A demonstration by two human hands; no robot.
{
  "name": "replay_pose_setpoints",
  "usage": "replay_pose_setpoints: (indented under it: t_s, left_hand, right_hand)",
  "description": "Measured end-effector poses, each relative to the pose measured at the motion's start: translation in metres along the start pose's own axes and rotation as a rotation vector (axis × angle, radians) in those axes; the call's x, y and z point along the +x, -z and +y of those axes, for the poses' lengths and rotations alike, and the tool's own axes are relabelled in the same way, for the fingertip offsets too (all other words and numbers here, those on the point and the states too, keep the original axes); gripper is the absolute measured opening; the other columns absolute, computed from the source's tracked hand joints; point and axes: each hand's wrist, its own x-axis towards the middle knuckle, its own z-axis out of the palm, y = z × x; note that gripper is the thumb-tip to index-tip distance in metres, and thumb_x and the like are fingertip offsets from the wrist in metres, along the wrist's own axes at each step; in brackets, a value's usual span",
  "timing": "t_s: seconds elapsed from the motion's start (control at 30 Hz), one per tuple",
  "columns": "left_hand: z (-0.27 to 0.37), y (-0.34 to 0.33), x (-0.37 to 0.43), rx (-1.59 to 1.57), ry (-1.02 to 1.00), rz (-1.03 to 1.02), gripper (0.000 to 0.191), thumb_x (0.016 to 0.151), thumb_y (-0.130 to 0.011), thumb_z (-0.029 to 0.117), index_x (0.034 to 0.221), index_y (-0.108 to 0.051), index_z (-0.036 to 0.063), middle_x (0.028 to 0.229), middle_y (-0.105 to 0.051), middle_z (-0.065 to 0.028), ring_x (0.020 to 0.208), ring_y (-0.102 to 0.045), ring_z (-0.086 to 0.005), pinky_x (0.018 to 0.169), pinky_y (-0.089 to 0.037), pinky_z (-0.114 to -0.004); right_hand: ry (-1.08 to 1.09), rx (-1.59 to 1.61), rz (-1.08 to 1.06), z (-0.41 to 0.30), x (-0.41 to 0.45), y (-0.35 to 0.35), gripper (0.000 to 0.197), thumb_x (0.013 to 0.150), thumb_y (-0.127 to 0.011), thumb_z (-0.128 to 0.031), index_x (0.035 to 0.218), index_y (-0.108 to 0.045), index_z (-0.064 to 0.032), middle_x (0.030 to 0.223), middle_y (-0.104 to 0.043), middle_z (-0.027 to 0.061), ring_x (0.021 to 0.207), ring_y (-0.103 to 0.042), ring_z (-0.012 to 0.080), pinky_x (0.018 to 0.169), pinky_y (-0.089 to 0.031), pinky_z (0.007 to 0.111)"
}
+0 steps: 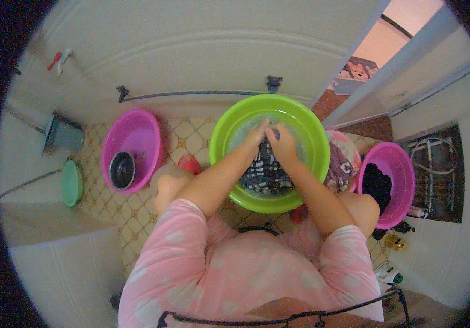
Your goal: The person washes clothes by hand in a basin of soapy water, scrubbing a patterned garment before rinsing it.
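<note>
A lime-green plastic basin (220, 141) stands in front of me with soapy-looking water in it. A black-and-white checked cloth (265, 170), probably a garment, lies partly in that water. My left hand (257, 134) and my right hand (282, 143) are close together over the middle of the basin. Both grip the upper end of the cloth, which bunches between them and spreads toward me. The fingers hide part of the gripped end.
On the left, a pink basin (146, 143) holds a dark bowl (122, 170). Patterned clothes (339, 164) lie right of the green basin, beside another pink basin (403, 184) with black cloth (376, 186). A wall-mounted bar (194, 94) runs behind. Bottles (394, 242) stand at the lower right.
</note>
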Motion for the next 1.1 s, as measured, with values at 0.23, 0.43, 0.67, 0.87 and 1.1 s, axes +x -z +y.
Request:
replay_pose_setpoints:
  t_s: [0.23,0.43,0.67,0.87,1.1]
  left_hand:
    - [-0.006,-0.031,-0.027,-0.212,-0.105,-0.148,0.033,0.082,-0.046,0.035,0.093,-0.053,0.0053,0.088,-0.056,-0.009,0.081,-0.052,-0.0184,0.071,-0.041,-0.032]
    - [0.005,-0.029,-0.039,-0.321,0.113,-0.16,0.025,0.082,-0.043,0.031,0.086,-0.057,0.01,0.081,-0.058,-0.005,0.073,-0.054,-0.0179,0.068,-0.043,-0.032]
    - [0.034,-0.036,-0.075,-0.282,-0.013,-0.229,0.036,0.084,-0.038,0.04,0.089,-0.055,0.0089,0.085,-0.056,-0.0073,0.077,-0.053,-0.0181,0.068,-0.041,-0.031]
    - [0.034,-0.029,-0.061,-0.091,0.058,-0.074,0.031,0.085,-0.039,0.032,0.091,-0.057,0.0062,0.086,-0.058,-0.0052,0.081,-0.052,-0.0165,0.074,-0.04,-0.03]
    - [0.086,-0.008,-0.075,0.384,-0.304,-0.227,0.023,0.079,-0.05,0.02,0.098,-0.054,0.0074,0.091,-0.056,-0.0047,0.086,-0.049,-0.0137,0.08,-0.037,-0.026]
  right_hand:
    - [0.119,-0.195,-0.042,-0.005,-0.004,0.002,0.021,0.075,-0.051,-0.024,0.079,-0.056,-0.0035,0.079,-0.056,0.0168,0.071,-0.054,0.0326,0.063,-0.042,0.038]
    - [0.041,-0.077,0.105,-0.013,0.009,0.006,0.027,0.078,-0.046,-0.026,0.076,-0.057,-0.0018,0.069,-0.055,0.0196,0.062,-0.052,0.0365,0.058,-0.041,0.042]
    - [0.09,-0.211,-0.014,-0.015,0.001,0.009,0.029,0.081,-0.043,-0.027,0.077,-0.058,-0.0018,0.071,-0.055,0.0215,0.063,-0.054,0.0371,0.06,-0.042,0.045]
    - [-0.005,-0.149,0.045,0.0,0.018,0.029,0.033,0.081,-0.044,-0.029,0.079,-0.056,0.0018,0.075,-0.054,0.0224,0.069,-0.052,0.036,0.064,-0.04,0.041]
    - [0.03,-0.037,-0.253,-0.018,0.013,0.077,0.038,0.074,-0.054,-0.035,0.093,-0.055,-0.0023,0.087,-0.057,0.0179,0.082,-0.054,0.0306,0.074,-0.041,0.036]
